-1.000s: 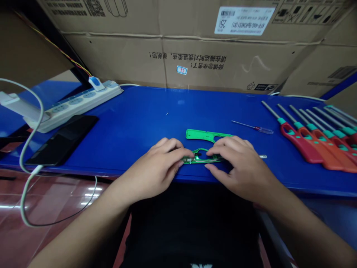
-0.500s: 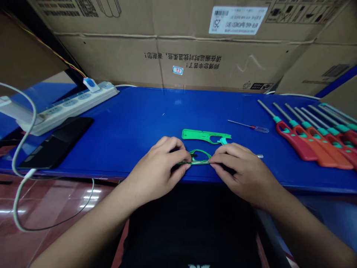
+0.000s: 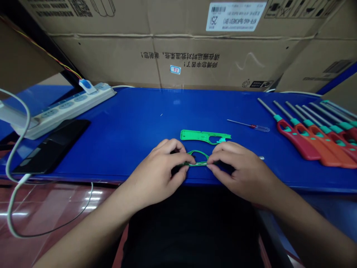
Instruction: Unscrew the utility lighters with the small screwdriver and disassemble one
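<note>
I have the left hand and right hand each closed to a pinch on the green lighter shell between them. Its long axis runs left to right, loop arching away from me. A loose green half lies roughly parallel, just beyond both hands.

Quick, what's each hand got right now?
Left hand: closed, holding the green casing half left of its loop.
Right hand: closed, pinching that same half at the loop's right.

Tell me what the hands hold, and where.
The nearer green shell: left hand grips it left of the loop, right hand at the loop's right end.
</note>
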`<state>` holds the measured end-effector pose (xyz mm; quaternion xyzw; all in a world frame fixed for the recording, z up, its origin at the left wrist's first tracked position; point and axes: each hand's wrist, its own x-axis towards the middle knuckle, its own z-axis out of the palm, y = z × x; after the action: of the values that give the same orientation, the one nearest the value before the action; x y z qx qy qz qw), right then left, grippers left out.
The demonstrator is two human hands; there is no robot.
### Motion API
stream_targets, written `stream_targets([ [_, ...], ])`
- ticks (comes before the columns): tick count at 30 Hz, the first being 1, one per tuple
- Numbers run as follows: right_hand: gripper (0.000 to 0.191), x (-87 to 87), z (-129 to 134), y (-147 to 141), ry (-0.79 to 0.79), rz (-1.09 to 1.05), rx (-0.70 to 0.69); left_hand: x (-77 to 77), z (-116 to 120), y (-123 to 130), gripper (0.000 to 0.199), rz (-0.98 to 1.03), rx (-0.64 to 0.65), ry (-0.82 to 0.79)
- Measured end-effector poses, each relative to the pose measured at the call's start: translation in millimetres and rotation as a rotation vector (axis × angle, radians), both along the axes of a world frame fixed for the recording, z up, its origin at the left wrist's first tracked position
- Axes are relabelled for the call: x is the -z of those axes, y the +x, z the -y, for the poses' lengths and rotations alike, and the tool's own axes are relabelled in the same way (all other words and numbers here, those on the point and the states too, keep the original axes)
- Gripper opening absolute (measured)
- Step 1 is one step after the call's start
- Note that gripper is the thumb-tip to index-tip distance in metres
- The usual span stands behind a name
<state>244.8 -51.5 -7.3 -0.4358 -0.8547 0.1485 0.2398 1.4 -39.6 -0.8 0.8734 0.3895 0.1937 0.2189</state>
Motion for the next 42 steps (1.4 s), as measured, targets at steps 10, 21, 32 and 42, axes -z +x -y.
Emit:
stream_targets([
  [10,0.023,-3.7,2,11,0.002,-0.026,-0.019,-1.1,1,17,0.011,0.029,-0.128,-0.032],
  [21,0.015,-0.2,-1,29,-0.013,-0.045,0.011,-1.0,-1,14,0.010,0.036,-0.112,-0.057],
  [32,0.016,4.4,3,27,0.026,0.008,0.015,3.2,-2,9,0.014,0.065,-0.033,-0.028],
  [42,0.015,0.9,8,3,0.114,0.127,-0.016,4.8,-2,7,0.014,0.071,-0.018,-0.010],
])
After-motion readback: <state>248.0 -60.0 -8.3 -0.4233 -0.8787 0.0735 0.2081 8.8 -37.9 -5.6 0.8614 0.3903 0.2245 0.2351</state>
